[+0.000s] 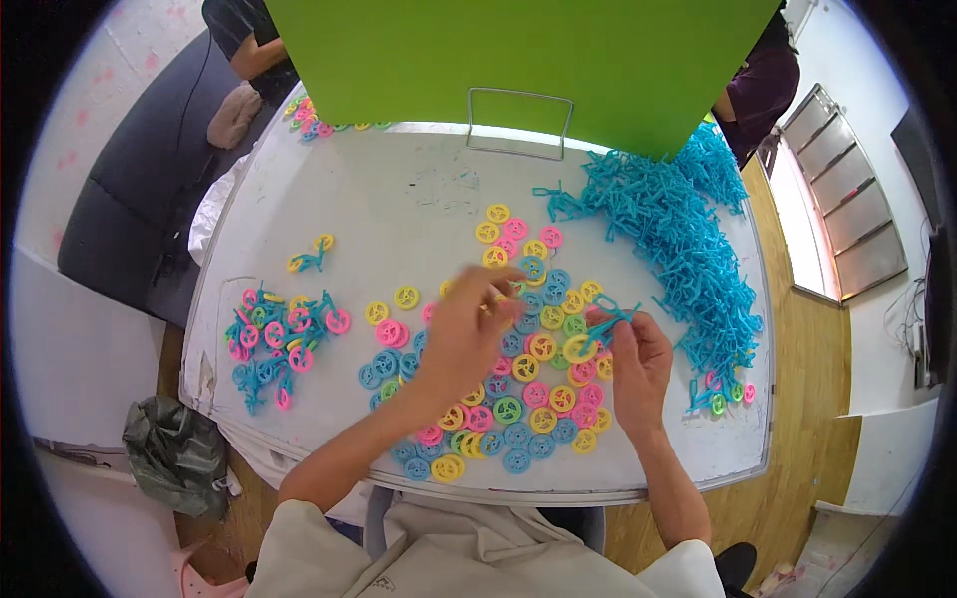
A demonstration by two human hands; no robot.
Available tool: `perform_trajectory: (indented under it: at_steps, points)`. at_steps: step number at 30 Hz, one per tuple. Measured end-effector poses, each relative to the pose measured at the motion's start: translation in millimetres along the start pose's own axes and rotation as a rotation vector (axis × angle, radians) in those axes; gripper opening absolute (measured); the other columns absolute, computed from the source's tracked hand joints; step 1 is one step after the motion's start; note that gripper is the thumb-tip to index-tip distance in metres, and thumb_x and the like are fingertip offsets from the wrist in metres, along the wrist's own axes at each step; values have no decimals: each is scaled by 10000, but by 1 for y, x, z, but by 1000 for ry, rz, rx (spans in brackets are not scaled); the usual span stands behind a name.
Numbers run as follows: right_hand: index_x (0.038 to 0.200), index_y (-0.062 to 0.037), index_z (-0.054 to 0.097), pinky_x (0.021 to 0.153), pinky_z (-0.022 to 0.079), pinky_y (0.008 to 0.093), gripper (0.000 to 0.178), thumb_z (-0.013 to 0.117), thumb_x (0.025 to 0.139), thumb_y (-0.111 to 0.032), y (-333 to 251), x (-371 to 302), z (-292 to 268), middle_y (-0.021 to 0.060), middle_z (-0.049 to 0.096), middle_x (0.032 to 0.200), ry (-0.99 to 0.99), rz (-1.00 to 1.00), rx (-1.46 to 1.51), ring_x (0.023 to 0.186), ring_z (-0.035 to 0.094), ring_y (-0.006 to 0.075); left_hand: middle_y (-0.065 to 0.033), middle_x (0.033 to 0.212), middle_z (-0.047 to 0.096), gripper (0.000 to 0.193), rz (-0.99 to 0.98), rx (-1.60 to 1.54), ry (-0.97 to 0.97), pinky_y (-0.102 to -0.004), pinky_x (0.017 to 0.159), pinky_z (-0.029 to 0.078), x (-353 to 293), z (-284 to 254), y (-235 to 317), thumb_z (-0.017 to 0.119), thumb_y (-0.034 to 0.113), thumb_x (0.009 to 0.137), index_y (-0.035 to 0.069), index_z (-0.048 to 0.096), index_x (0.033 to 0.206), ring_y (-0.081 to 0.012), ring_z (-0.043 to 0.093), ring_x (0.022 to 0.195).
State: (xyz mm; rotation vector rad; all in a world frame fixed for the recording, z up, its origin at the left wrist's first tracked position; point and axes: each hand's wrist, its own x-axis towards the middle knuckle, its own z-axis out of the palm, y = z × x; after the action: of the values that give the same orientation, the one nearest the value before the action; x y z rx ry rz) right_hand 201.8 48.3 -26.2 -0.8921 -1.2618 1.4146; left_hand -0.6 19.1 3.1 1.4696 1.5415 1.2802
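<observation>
My right hand (640, 369) pinches a small teal plastic frame (613, 317) with thin arms. A yellow wheel (579, 348) sits at the frame's lower end, apparently fitted on it. My left hand (469, 329) hovers over the middle of the spread of wheels, fingers curled together and slightly blurred; what they hold, if anything, is hidden. Loose spoked wheels in blue, pink, yellow and green lie under and around both hands, among them a green wheel (507, 410) and a blue wheel (516, 460) near the front edge.
A large heap of teal frames (688, 249) covers the table's right side. Frames with wheels fitted (269, 334) form a pile at left. A green panel (518, 60) with a wire handle (518, 152) stands across the back. Other people's arms (257, 58) show beyond it.
</observation>
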Motion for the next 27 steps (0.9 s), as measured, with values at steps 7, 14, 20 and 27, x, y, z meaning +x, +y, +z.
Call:
perform_trajectory:
  at_steps: [7, 14, 20, 27]
  points:
    - [1064, 7, 551, 862, 509, 331, 154, 496, 951, -82, -8, 0, 10, 102, 655, 972, -89, 47, 201, 921, 650, 188, -101, 888, 575, 208, 189, 740, 140, -401, 761, 445, 15, -50, -59, 709, 81, 723, 61, 639, 918, -299, 523, 866]
    - [1056, 20, 563, 765, 549, 297, 153, 552, 924, -56, -8, 1, 12, 81, 639, 923, -61, 179, -54, 852, 661, 170, -79, 891, 619, 136, -118, 325, 74, -310, 647, 478, 20, -45, -31, 677, 38, 772, 13, 608, 886, -178, 617, 735]
    - [1054, 32, 568, 759, 544, 269, 154, 564, 909, -20, -2, 2, 16, 79, 640, 938, -88, 114, -41, 866, 655, 154, -47, 894, 616, 173, -290, -367, -197, -251, 732, 538, -3, -10, 3, 616, 47, 880, -13, 567, 1035, -132, 640, 819]
    - [1043, 29, 599, 716, 505, 220, 181, 620, 864, 20, 2, -2, 19, 61, 638, 955, -75, 82, -129, 849, 608, 97, -73, 953, 629, 151, -287, -427, -253, -251, 734, 530, -10, 1, -1, 593, 92, 915, -3, 537, 1019, -122, 632, 900]
